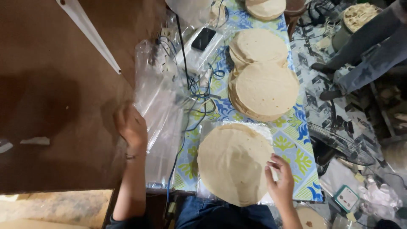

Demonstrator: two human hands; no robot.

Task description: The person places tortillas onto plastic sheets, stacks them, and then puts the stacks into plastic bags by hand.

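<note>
My right hand rests its fingertips on the right edge of a stack of round pale flatbreads that lies on a clear plastic bag at the near end of the table. My left hand is on a pile of clear plastic bags at the table's left side, fingers curled on the top bag; the motion blur hides whether it grips one. Two more flatbread stacks, the near stack and the middle stack, lie further up the table, with another far stack at the end.
The table has a blue, green and yellow patterned cloth. A black phone and blue and black cables lie beside the bags. A brown wall is on the left. Another person's legs stand at the right; a fan lies on the floor.
</note>
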